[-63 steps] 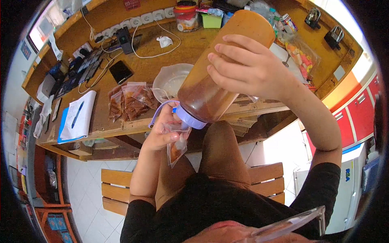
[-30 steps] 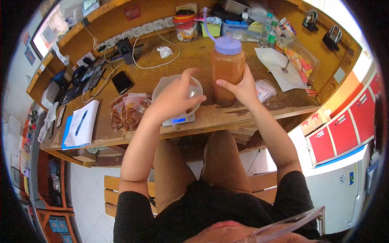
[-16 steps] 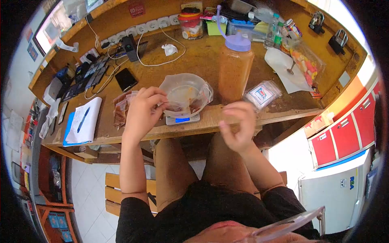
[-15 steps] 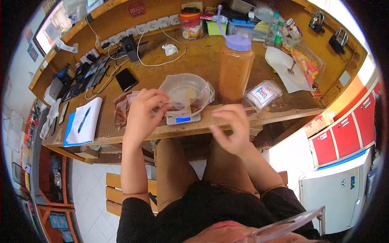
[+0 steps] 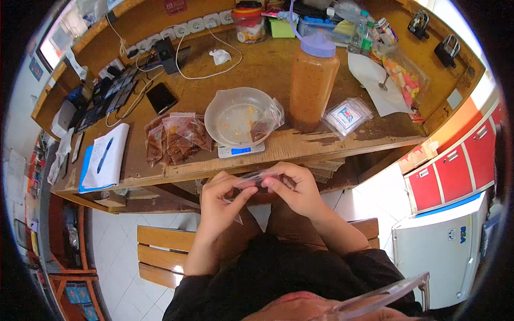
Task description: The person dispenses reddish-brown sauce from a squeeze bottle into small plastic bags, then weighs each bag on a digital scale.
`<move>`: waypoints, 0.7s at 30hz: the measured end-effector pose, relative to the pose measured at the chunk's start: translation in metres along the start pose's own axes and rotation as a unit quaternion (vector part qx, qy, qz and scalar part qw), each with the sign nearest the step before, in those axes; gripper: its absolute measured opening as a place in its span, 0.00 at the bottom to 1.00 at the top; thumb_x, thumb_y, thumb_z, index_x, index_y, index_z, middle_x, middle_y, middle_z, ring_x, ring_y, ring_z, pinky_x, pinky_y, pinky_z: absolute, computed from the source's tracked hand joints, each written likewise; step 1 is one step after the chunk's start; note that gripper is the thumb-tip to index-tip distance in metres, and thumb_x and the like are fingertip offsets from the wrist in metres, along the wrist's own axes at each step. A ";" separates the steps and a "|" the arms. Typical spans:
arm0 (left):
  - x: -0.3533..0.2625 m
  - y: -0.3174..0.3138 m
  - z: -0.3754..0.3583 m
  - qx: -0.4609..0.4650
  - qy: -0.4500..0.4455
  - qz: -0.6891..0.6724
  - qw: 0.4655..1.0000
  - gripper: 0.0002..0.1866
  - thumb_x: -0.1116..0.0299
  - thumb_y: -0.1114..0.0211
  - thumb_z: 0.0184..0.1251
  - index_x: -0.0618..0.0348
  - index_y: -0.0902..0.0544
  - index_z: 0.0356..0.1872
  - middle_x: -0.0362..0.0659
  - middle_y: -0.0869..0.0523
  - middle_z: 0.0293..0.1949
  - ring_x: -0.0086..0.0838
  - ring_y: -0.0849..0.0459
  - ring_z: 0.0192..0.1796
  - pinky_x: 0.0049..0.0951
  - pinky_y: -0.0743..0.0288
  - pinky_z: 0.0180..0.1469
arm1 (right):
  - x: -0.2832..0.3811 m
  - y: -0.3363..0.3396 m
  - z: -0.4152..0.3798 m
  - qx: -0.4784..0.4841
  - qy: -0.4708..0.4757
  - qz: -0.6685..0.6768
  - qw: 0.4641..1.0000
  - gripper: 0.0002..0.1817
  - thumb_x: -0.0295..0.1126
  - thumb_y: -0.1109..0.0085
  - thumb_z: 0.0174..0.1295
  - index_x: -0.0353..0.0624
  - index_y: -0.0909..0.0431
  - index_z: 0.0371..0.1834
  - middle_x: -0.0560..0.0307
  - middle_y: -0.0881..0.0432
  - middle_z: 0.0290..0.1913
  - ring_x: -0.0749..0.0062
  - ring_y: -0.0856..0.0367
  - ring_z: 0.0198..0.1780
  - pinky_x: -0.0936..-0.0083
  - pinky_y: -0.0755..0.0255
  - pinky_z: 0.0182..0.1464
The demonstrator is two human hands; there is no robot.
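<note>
Over my lap, just in front of the table edge, my left hand (image 5: 219, 200) and my right hand (image 5: 295, 191) pinch a small clear plastic zip bag (image 5: 250, 178) between them. Part of the bag is hidden by my fingers. Beyond them a translucent bowl (image 5: 222, 109) rests on a small digital scale (image 5: 226, 152) with a lit blue display. Inside the bowl, at its right side, leans a clear bag (image 5: 261, 128) with brown powder in it. Several zip bags of brown powder (image 5: 179, 140) lie in a pile left of the scale.
Right of the bowl stands a tall bottle (image 5: 315, 80) with a lilac lid, beside a pack of clear bags (image 5: 348, 116). A phone (image 5: 161, 98), a notepad with a pen (image 5: 107, 155) and cables lie to the left. Containers line the back.
Both hands have drawn back from near the scale to over my lap and come together on the clear bag. The powder bags are now uncovered.
</note>
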State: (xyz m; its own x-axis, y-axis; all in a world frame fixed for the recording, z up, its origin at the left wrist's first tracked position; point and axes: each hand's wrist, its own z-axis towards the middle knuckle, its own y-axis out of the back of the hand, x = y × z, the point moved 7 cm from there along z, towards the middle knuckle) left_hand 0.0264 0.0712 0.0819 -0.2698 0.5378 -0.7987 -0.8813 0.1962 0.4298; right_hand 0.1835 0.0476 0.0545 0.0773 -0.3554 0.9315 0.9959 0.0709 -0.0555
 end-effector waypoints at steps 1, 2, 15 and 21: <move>0.001 -0.001 -0.003 0.000 0.002 -0.001 1.000 0.08 0.72 0.28 0.52 0.60 0.13 0.34 0.38 0.15 0.27 0.21 0.27 0.27 0.21 0.36 0.27 | 0.001 0.000 -0.003 -0.005 -0.047 0.050 0.998 0.06 0.25 0.40 0.62 0.36 0.18 0.39 0.60 0.18 0.33 0.83 0.23 0.32 0.84 0.28 0.35; 0.003 -0.003 -0.006 0.001 0.012 -0.034 0.999 0.06 0.73 0.29 0.54 0.60 0.13 0.33 0.38 0.15 0.27 0.21 0.27 0.27 0.21 0.35 0.27 | -0.002 0.000 -0.006 -0.009 -0.094 0.099 0.991 0.06 0.25 0.41 0.63 0.36 0.18 0.40 0.60 0.18 0.33 0.83 0.23 0.32 0.84 0.28 0.35; -0.034 -0.006 -0.015 -0.001 -0.182 0.124 0.976 0.05 0.77 0.33 0.50 0.60 0.17 0.29 0.38 0.19 0.22 0.32 0.25 0.25 0.31 0.37 0.30 | 0.039 -0.016 -0.011 0.043 0.107 -0.170 0.979 0.04 0.23 0.41 0.59 0.37 0.20 0.36 0.50 0.20 0.36 0.61 0.19 0.37 0.73 0.26 0.39; -0.039 -0.012 -0.017 0.021 -0.230 0.224 0.947 0.05 0.77 0.32 0.47 0.59 0.19 0.27 0.38 0.21 0.20 0.31 0.26 0.25 0.31 0.38 0.31 | 0.034 -0.019 -0.003 0.094 0.116 -0.294 0.944 0.09 0.28 0.39 0.57 0.37 0.28 0.24 0.48 0.27 0.29 0.54 0.27 0.29 0.64 0.30 0.34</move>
State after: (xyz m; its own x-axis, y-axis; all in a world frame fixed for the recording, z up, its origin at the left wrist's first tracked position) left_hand 0.0412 0.0337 0.1002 -0.4063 0.8735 -0.2682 -0.6999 -0.1089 0.7059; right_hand 0.1677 0.0309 0.0865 -0.4571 -0.5785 0.6756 0.8452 -0.0459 0.5325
